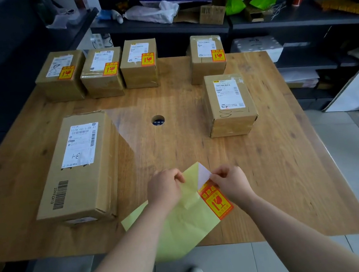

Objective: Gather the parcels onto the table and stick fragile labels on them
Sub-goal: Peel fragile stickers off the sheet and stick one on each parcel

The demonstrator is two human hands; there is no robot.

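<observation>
Now, left hand [165, 186]: we pinch the sheet [182, 230], overhanging the table's [283, 178] near edge.
Right hand [231, 181]: we pinch the label's [216, 202] peeled corner.
Room: bare wood between big box [78, 163] and small box [229, 105].

Soft light falls on the wooden table [271, 169], with a shiny glare patch in the middle (like a mirror). The shelves [296, 20] behind look dark and blurry.

One wide-angle camera, worn on the person's head, looks forward and down across the wooden table [269, 157], close above the left hand [164, 187] and right hand [232, 180]; dark shelves [273, 23] lie beyond.
</observation>
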